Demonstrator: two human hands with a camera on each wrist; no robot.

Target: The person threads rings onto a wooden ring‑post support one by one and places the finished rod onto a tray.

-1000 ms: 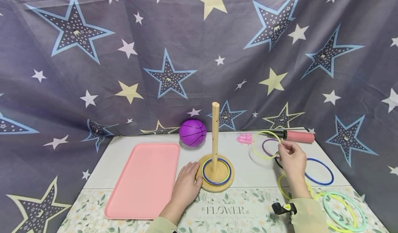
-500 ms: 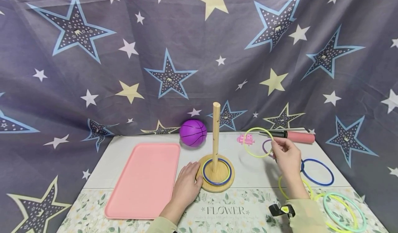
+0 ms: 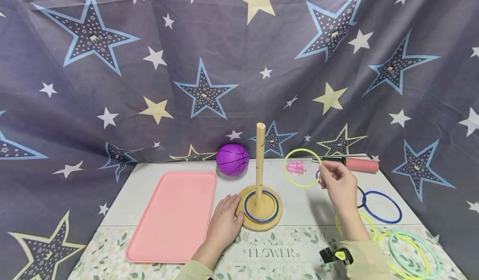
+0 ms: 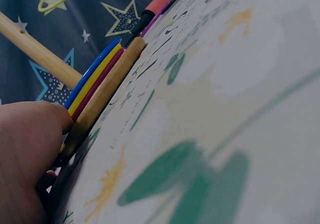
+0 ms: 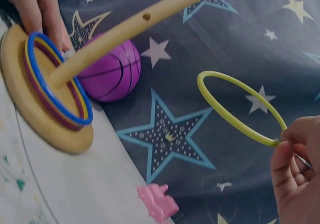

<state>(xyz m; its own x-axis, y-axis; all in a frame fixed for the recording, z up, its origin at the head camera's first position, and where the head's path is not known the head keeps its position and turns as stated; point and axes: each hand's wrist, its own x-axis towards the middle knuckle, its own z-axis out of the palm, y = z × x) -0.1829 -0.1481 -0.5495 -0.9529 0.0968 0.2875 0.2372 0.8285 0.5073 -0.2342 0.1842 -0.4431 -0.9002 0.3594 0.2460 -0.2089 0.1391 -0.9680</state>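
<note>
Yellow-green ring (image 3: 302,168) held upright in the air above the worktop (image 3: 303,205), at roughly 2 o'clock from the wooden peg stand (image 3: 259,201) and well apart from its post; right hand (image 3: 337,184) pinches the ring's rim at the ring's 3 o'clock edge between thumb and fingertips. Largest item on the worktop: pink tray (image 3: 174,215), lying flat at 9 o'clock of the stand. Stand base carries stacked rings, blue ring (image 3: 260,217) on top, with yellow and dark red visible beneath in the wrist views. Left hand (image 3: 224,219) rests on the worktop with relaxed fingers touching the base rim at its 9 o'clock side, holding nothing. Purple ball (image 3: 232,159) sits at 11 o'clock of the stand, by the backdrop. Loose rings (image 3: 381,207) lie at 3 to 4 o'clock. Pink-handled pump (image 3: 355,163) at 2 o'clock. Small pink toy (image 3: 295,167) seen through the held ring.
</note>
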